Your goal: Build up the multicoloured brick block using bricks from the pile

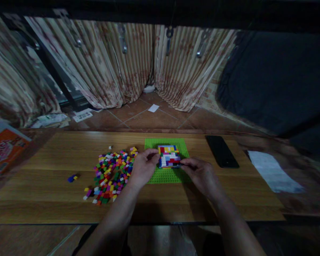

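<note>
A multicoloured toy-brick build [169, 155] stands on a green studded baseplate [162, 176] at the middle of the table. My left hand [144, 168] is closed at the build's left side, with thumb and fingers against its edge. At the lower right corner of the build, my right hand [200, 173] has its thumb and fingertips pinched together. Whatever sits in that pinch is too small and dark to name. A heap of loose toy bricks [114, 174] in many colours spreads left of my left hand.
A black phone [222, 151] lies on the wooden table [56, 153], right of the baseplate. Farther right is a white sheet [273, 170]. A few bricks [72, 178] lie apart from the heap. An orange and white box [5, 147] stands at the far left.
</note>
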Demonstrator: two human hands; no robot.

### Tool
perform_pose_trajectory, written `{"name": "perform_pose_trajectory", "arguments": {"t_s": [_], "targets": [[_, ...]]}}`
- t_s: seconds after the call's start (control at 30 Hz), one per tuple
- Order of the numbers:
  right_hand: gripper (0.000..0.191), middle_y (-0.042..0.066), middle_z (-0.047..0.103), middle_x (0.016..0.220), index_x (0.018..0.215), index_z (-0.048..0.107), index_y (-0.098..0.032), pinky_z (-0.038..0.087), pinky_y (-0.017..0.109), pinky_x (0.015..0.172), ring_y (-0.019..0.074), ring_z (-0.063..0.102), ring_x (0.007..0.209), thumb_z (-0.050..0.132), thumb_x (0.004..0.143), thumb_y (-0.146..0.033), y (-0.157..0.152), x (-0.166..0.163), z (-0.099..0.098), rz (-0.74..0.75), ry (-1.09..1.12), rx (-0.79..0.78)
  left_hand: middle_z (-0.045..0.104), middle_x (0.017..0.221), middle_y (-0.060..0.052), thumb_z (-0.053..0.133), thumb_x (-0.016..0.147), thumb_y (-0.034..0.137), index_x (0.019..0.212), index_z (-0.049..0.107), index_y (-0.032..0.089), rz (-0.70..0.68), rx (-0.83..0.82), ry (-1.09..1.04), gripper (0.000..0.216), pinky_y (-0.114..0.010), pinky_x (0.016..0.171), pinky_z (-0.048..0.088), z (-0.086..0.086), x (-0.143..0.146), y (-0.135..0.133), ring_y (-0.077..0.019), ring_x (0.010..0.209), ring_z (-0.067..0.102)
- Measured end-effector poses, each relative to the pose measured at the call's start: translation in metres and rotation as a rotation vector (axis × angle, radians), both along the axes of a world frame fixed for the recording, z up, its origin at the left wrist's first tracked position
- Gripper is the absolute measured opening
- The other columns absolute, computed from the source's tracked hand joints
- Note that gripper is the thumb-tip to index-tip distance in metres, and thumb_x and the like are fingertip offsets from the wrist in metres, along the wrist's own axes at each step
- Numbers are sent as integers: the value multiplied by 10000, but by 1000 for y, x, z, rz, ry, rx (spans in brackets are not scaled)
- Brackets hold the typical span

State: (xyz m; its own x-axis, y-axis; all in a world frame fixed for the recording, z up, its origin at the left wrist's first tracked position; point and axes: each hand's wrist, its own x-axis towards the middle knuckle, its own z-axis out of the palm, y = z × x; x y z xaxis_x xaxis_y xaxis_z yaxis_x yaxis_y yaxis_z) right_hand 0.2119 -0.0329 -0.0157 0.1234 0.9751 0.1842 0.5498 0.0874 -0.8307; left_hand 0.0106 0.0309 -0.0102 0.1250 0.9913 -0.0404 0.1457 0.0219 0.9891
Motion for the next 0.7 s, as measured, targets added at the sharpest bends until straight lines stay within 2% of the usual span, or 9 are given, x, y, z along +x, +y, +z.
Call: {"name": "perform_pose_trajectory", "arguments": {"t_s": [0.17,0.4,0.57,0.7], "targets": [[147,35,728,861,883,711,-218,514,334,743,197,670,782,637,796,-310,3,-4,-3,-9,65,-21,722,816,-52,612,773,253,940,718,137,-32,20,72,229,-257,681,498,1,-1,0,-162,739,637],[209,39,736,824,830,702,-203,510,329,732,203,672,767,714,719,-380,5,-5,0,-75,253,-108,732,827,-45,597,786,239,937,722,143,-49,25,139,218,-247,684,494,6,-1,-2,-159,741,646],[260,1,668,675,787,710,-193,446,281,594,141,563,594,725,714,-441,7,-4,3,-75,310,-162,739,851,-48,598,778,206,912,716,137,-49,18,103,192,-246,713,496,8,-1,-3,-159,767,658],[252,-14,622,636,744,716,-191,397,265,574,126,514,591,741,694,-436,8,-4,5,-65,346,-156,738,839,-44,599,780,203,920,715,139,-53,33,97,193,-245,709,498,7,0,-2,-159,761,660]]}}
